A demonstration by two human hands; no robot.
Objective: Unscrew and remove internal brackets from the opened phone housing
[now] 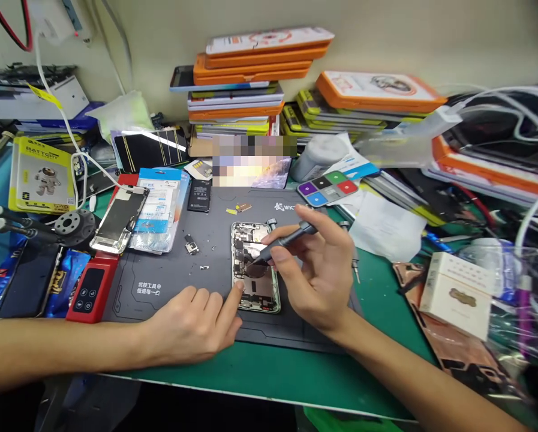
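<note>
An opened phone body (pixel 256 287) lies on a dark grey mat (pixel 174 327), its inner parts showing. My right hand (pixel 316 264) grips a dark screwdriver (pixel 286 241), tilted, with its tip over the upper middle of the phone. My left hand (pixel 201 321) rests at the phone's lower left edge, index finger stretched onto the frame and the other fingers curled, holding nothing that shows. Left of the phone lie a small metal part (pixel 191 245) and tiny pieces. A black battery (pixel 200 195) sits higher on the mat.
A detached screen (pixel 120 219) leans beside a red device (pixel 92 288) at the left. Orange boxes (pixel 255 72) stand stacked at the back. A coloured screw tray (pixel 327 188) and white paper (pixel 385 225) are back right; a white box (pixel 455 294) sits at the right.
</note>
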